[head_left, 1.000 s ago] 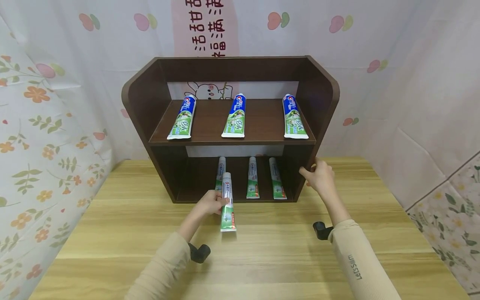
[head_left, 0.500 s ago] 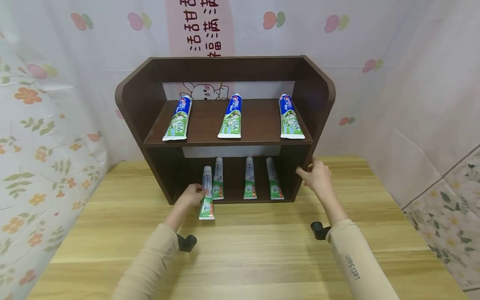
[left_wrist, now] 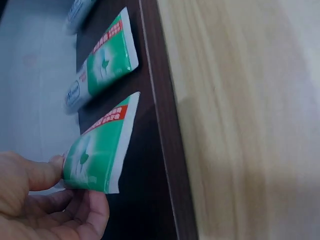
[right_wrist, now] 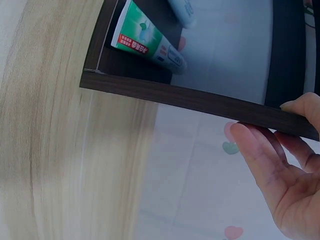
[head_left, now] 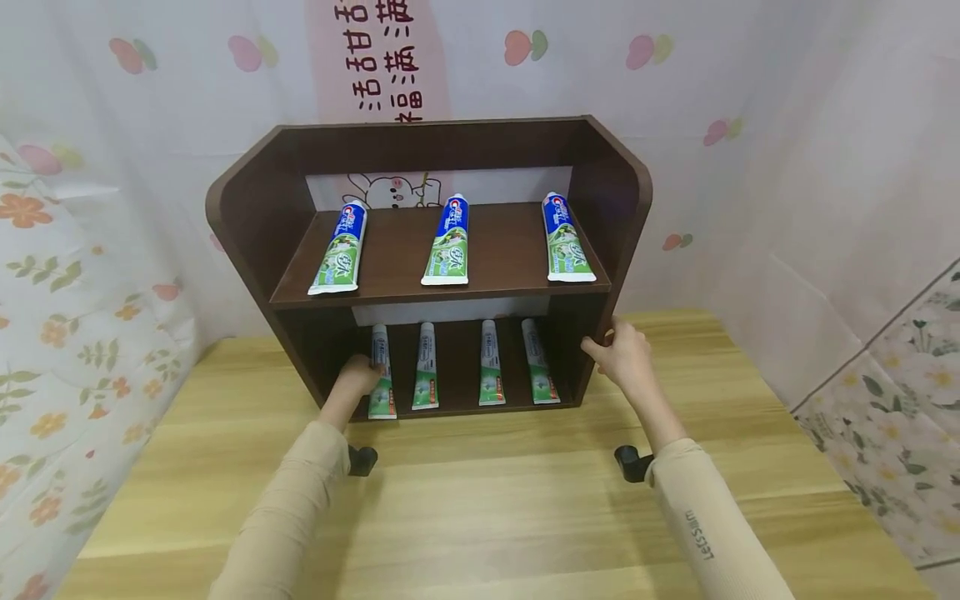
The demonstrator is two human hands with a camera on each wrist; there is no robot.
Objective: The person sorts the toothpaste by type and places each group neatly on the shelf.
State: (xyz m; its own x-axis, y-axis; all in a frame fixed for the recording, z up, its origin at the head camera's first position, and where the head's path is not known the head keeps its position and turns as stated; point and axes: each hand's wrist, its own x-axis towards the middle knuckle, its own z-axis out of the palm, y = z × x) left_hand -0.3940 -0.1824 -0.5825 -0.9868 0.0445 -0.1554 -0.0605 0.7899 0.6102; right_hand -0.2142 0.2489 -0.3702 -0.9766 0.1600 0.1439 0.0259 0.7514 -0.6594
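My left hand (head_left: pixel 358 377) pinches a white-and-green toothpaste tube (head_left: pixel 383 392) between thumb and fingers, inside the lower shelf at its left end. The left wrist view shows the thumb on top of this tube (left_wrist: pixel 95 155) and curled fingers beneath. Beside it, several like tubes lie on the lower level, among them a toothpaste tube (head_left: pixel 426 367) just to the right. My right hand (head_left: pixel 626 354) grips the right side panel of the dark brown shelf (head_left: pixel 442 146). In the right wrist view, the thumb lies on one face of the side panel (right_wrist: pixel 200 107), fingers on the other.
Three blue-and-green toothpaste tubes (head_left: pixel 447 242) lie spaced along the upper shelf. The shelf stands on a wooden table (head_left: pixel 480 500) before a patterned curtain (head_left: pixel 480 75). A black strap end (head_left: pixel 633 463) projects from the right wrist.
My left hand has carried its toothpaste tube leftward and into the lower shelf, left of the other tubes. The right hand keeps its grip on the side panel. The head view has shifted slightly.
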